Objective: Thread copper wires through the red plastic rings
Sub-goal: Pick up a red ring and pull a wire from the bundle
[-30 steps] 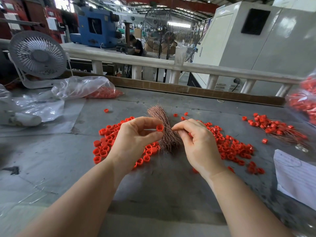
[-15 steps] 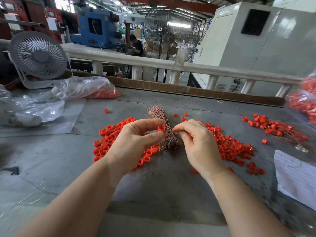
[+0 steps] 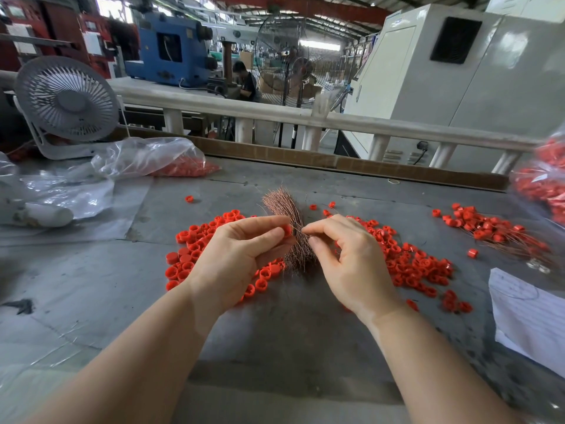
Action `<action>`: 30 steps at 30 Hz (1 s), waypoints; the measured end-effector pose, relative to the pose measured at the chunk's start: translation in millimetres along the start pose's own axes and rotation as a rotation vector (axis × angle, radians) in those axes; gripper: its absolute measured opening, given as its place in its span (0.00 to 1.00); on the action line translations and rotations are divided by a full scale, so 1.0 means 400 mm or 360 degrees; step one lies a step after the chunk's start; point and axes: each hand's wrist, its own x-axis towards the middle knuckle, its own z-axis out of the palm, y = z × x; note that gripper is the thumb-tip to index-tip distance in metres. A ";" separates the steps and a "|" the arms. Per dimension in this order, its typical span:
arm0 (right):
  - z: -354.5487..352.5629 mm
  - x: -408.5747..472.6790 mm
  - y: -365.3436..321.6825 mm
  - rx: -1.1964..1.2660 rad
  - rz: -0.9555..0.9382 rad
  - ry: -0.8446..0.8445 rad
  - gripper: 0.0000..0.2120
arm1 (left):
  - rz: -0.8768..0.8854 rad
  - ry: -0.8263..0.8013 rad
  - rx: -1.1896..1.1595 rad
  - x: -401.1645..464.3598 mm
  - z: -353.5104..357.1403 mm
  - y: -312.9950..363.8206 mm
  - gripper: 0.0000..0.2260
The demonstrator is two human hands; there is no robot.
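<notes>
Ring (image 3: 286,231) pinched in left hand (image 3: 237,258) just left of wire bundle (image 3: 292,237); right hand (image 3: 351,261) pinches a wire there.

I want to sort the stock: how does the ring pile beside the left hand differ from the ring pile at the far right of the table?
The left pile holds bare rings; the far-right pile has thin copper wires sticking out of it. The left pile lies near the hands, the far-right pile farther away. Both are red plastic rings.
</notes>
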 end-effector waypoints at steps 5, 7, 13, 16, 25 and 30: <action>0.006 0.000 -0.011 0.0016 -0.0065 -0.0014 0.05 | -0.0015 -0.0005 -0.0034 -0.002 0.005 -0.002 0.08; 0.008 0.000 -0.012 0.0010 -0.0091 -0.0012 0.04 | -0.0021 -0.0016 -0.0055 -0.002 0.007 -0.003 0.08; 0.006 0.002 -0.012 0.0011 -0.0082 -0.0011 0.04 | -0.0073 -0.0055 -0.0150 -0.005 0.009 -0.004 0.10; 0.005 0.000 -0.012 0.0025 -0.0089 -0.0005 0.03 | -0.0071 -0.0055 -0.0129 -0.006 0.007 -0.002 0.09; 0.005 0.001 -0.008 0.0097 -0.0036 -0.0029 0.04 | -0.0185 -0.0073 -0.0232 -0.003 0.002 0.006 0.08; 0.003 0.001 -0.005 0.0088 -0.0029 -0.0009 0.04 | -0.0221 -0.0060 -0.0263 -0.002 -0.001 0.007 0.08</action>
